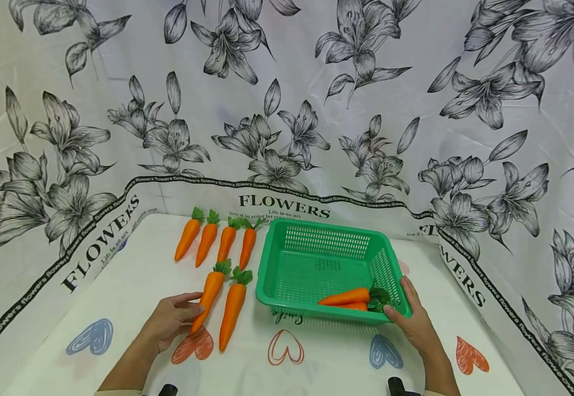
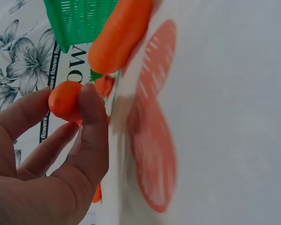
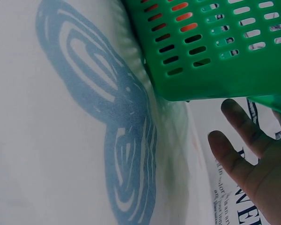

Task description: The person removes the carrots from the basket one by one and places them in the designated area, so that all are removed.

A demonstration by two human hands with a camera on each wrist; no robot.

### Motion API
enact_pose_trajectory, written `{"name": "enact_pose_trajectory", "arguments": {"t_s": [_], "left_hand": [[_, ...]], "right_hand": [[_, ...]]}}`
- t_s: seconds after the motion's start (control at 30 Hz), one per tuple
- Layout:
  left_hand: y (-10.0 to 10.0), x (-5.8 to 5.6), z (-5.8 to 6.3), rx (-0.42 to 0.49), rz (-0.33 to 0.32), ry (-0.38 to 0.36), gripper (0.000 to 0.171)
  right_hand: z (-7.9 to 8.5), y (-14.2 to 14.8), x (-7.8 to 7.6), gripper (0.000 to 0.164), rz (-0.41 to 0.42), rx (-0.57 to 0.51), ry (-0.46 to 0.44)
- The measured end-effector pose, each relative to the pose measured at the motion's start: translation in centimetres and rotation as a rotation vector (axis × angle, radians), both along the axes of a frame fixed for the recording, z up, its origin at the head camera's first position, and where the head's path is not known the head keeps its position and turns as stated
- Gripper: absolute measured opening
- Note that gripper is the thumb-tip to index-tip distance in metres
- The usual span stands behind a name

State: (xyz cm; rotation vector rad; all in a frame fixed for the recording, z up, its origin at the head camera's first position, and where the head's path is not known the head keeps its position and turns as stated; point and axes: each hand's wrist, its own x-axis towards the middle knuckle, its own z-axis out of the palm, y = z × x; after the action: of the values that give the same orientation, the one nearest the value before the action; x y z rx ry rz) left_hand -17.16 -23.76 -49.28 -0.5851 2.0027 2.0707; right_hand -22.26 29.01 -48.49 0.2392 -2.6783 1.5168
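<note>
My left hand point(image 1: 170, 319) pinches an orange carrot point(image 1: 209, 297) with green leaves between thumb and fingers. In the left wrist view the tip of that carrot point(image 2: 65, 101) points at the camera. Just right of it lies a second carrot point(image 1: 233, 313). A green plastic basket point(image 1: 326, 226) with slotted walls stands further right, holding carrots point(image 1: 346, 297) at its near right corner. My right hand point(image 1: 417, 322) holds this corner, thumb over the rim and fingers along the outer side. Two of its fingers point(image 3: 232, 154) stretch out apart from the basket in the right wrist view.
Several more carrots point(image 1: 207, 239) lie in a row at the back left, leaves pointing away. A white cloth with printed hearts point(image 1: 285, 347) covers the table. Behind and at both sides hangs a flower-printed curtain point(image 1: 277, 137).
</note>
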Motion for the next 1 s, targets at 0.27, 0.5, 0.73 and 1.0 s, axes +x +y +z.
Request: {"name": "enact_pose_trajectory", "arguments": {"t_s": [0.27, 0.5, 0.73, 1.0], "left_hand": [[0.3, 0.3, -1.1, -0.115, 0.011, -0.002, 0.057], [0.6, 0.3, -1.2, -0.276, -0.014, 0.020, 0.052], [0.9, 0.5, -0.9, -0.497, -0.042, 0.012, 0.051], [1.3, 0.8, -0.4, -0.627, -0.065, -0.023, 0.048]], "right_hand": [[0.0, -0.2, 0.1, 0.078, -0.007, 0.003, -0.009], [0.1, -0.2, 0.1, 0.078, -0.005, 0.007, -0.006], [0.2, -0.2, 0.0, 0.078, -0.001, -0.001, -0.008], [0.5, -0.4, 0.2, 0.078, -0.004, 0.012, 0.002]]}}
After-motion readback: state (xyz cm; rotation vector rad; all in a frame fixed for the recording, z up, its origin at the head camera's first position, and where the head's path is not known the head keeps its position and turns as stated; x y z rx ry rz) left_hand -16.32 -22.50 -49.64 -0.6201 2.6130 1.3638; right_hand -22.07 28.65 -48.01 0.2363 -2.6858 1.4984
